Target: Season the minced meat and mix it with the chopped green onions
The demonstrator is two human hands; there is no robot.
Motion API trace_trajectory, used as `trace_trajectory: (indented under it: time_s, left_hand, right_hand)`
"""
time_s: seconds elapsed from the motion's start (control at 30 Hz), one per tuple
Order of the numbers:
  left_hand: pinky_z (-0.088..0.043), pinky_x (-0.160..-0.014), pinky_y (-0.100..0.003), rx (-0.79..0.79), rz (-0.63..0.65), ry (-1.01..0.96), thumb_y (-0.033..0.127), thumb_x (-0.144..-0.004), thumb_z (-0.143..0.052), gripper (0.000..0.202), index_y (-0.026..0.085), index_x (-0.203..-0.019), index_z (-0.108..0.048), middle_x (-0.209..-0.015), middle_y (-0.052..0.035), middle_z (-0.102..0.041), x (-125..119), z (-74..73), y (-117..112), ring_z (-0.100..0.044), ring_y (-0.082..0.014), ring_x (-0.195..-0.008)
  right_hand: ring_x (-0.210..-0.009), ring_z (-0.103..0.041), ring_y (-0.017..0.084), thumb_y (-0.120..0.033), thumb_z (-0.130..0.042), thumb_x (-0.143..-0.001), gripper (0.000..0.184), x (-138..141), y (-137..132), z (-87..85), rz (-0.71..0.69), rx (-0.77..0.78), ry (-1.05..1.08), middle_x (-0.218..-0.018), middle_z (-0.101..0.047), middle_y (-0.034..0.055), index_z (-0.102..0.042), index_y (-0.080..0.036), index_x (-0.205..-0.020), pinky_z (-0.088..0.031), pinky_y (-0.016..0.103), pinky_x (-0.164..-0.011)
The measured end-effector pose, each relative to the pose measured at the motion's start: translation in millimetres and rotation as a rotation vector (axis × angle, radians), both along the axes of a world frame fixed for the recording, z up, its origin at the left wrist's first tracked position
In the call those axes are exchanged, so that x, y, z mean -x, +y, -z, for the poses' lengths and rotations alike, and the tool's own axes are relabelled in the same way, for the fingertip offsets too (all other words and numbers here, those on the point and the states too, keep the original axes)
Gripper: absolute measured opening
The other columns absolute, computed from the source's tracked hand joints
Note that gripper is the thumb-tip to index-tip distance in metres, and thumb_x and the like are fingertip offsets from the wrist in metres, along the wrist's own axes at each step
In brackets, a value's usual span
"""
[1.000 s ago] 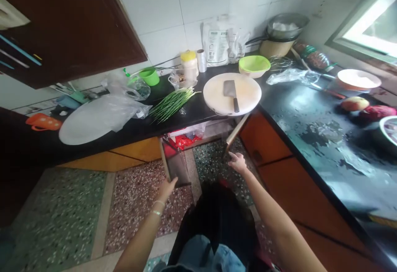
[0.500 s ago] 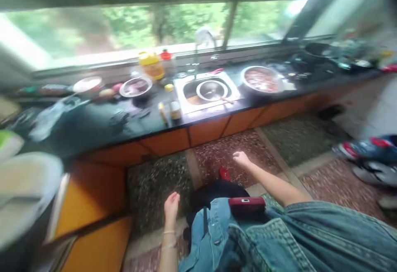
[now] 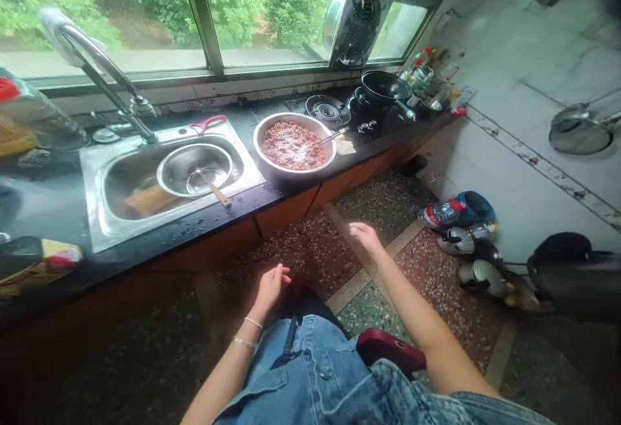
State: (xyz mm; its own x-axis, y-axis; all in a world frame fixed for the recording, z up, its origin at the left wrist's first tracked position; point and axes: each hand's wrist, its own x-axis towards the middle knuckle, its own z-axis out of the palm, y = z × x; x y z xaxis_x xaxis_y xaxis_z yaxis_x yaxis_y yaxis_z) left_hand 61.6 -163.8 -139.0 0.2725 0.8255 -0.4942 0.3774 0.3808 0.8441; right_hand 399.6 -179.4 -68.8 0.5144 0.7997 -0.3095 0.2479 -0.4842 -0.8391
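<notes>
My left hand (image 3: 270,287) hangs in the air in front of my body, below the counter edge. Its fingers are loosely bent and apart, with nothing in them. Farther right, my right hand (image 3: 365,239) hovers above the floor with its fingers curled together; nothing shows in it. Neither hand touches anything. On the counter ahead stands a large metal bowl (image 3: 258,143) full of minced meat (image 3: 286,147) with white powder on top. Chopsticks (image 3: 334,135) lean in the meat. To its left, a steel basin (image 3: 169,169) sits in the sink (image 3: 99,218), beside a brown board (image 3: 150,200).
A wooden handle (image 3: 222,196) juts over the sink's front rim. The faucet (image 3: 104,79) arches above. Right of the meat are a gas burner (image 3: 327,110) and a black wok (image 3: 387,87). Bottles (image 3: 442,213) and pots (image 3: 485,277) stand on the floor to the right.
My view has swung right and nearer the counter, so the sink and meat bowl now look larger and farther left. Both hands remain in the air; the left has come up in view.
</notes>
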Motion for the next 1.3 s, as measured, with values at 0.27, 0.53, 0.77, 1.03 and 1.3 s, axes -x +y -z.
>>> trace_trajectory:
  time_s: [0.27, 0.53, 0.77, 1.03, 1.3]
  left_hand:
    - [-0.047, -0.074, -0.034, -0.051, -0.047, -0.067, 0.064, -0.081, -0.049, 0.055, 0.014, -0.080, -0.071, -0.069, -0.0076, -0.070, -61.8, -14.8, 70.1, -0.065, -0.0224, -0.070]
    - [-0.053, -0.076, -0.032, -0.164, -0.485, -0.222, 0.049, -0.077, -0.063, 0.042, 0.014, -0.099, -0.070, -0.083, -0.0073, -0.071, -90.2, -36.1, 188.7, -0.067, -0.0188, -0.075]
    - [-0.052, -0.068, -0.025, -0.271, -0.850, -0.164, 0.036, -0.080, -0.063, 0.038, 0.014, -0.110, -0.062, -0.091, -0.0056, -0.066, -91.6, -32.3, 257.6, -0.063, -0.0117, -0.069]
    - [-0.049, -0.062, -0.023, -0.317, -1.224, -0.032, 0.026, -0.086, -0.059, 0.026, 0.015, -0.109, -0.055, -0.098, -0.0050, -0.060, -116.7, -39.8, 291.3, -0.059, -0.0088, -0.066]
    - [-0.050, -0.089, -0.029, -0.357, -1.404, 0.094, 0.021, -0.085, -0.062, 0.027, 0.017, -0.109, -0.052, -0.103, -0.0060, -0.058, -146.2, -33.2, 301.6, -0.061, -0.0136, -0.088]
  right_hand:
    - [-0.094, -0.069, 0.021, -0.051, -0.046, -0.093, 0.045, 15.8, 256.5, -31.6, -0.283, -0.471, -0.004, -0.103, -0.073, 0.0102, -0.071, -0.016, -0.106, -0.057, 0.040, -0.093]
    - [-0.099, -0.067, 0.024, -0.018, -0.055, -0.084, 0.022, 6.8, 349.3, -11.1, -0.854, -0.373, -0.442, -0.097, -0.074, 0.0106, -0.074, -0.017, -0.095, -0.050, 0.045, -0.101]
    - [-0.111, -0.063, 0.024, -0.011, -0.055, -0.080, 0.033, -46.0, 370.1, -20.0, -1.129, -0.460, -0.550, -0.114, -0.070, 0.0121, -0.073, -0.018, -0.107, -0.050, 0.046, -0.101]
    - [-0.101, -0.065, 0.027, -0.038, -0.054, -0.090, 0.030, -164.7, 400.7, -74.2, -0.858, -0.368, -0.731, -0.101, -0.074, 0.0118, -0.076, -0.018, -0.096, -0.048, 0.048, -0.098]
    - [-0.061, -0.064, 0.016, -0.060, -0.077, -0.065, 0.051, -200.6, 386.7, -50.1, -0.348, -0.048, 0.213, -0.080, -0.071, 0.0061, -0.072, -0.015, -0.087, -0.054, 0.029, -0.054]
